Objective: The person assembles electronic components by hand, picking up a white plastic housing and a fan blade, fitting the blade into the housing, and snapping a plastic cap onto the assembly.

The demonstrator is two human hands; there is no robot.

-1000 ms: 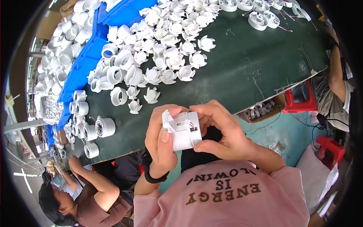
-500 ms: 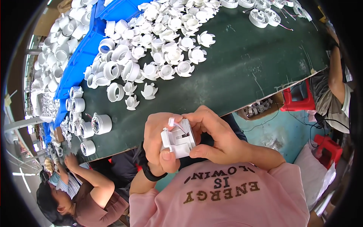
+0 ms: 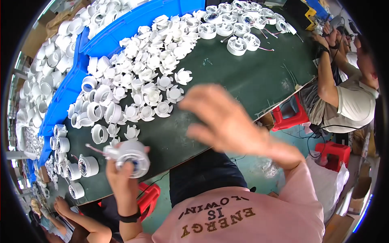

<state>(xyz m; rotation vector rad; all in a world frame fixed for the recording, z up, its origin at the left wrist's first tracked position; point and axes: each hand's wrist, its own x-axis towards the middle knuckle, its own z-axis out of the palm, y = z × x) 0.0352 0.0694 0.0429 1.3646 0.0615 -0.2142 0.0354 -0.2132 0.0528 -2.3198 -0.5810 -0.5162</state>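
Observation:
My left hand (image 3: 120,184) grips a white round plastic housing (image 3: 135,152) over the table's near edge, fingers wrapped round it. A thin wire with a small white connector (image 3: 94,148) sticks out to the left of the housing. My right hand (image 3: 225,119), smeared by motion, reaches out over the table with fingers apart and nothing in them. Nearest to it lie small white fan impellers (image 3: 163,109), piled toward the back left. White plastic rings (image 3: 99,133) lie beyond the held housing. At the left, several similar housings (image 3: 88,166) stand on the table.
Blue bins (image 3: 65,95) heaped with white cups (image 3: 42,83) line the left and back. White round parts with wires (image 3: 237,45) are grouped at the far right of the green table (image 3: 227,81). A co-worker (image 3: 352,97) sits right, beside red stools (image 3: 333,156); another person's arm (image 3: 87,220) is lower left.
My hands have parted: the left has carried the housing to the left, and the right has let go and moved forward over the table. The view has shifted to the right.

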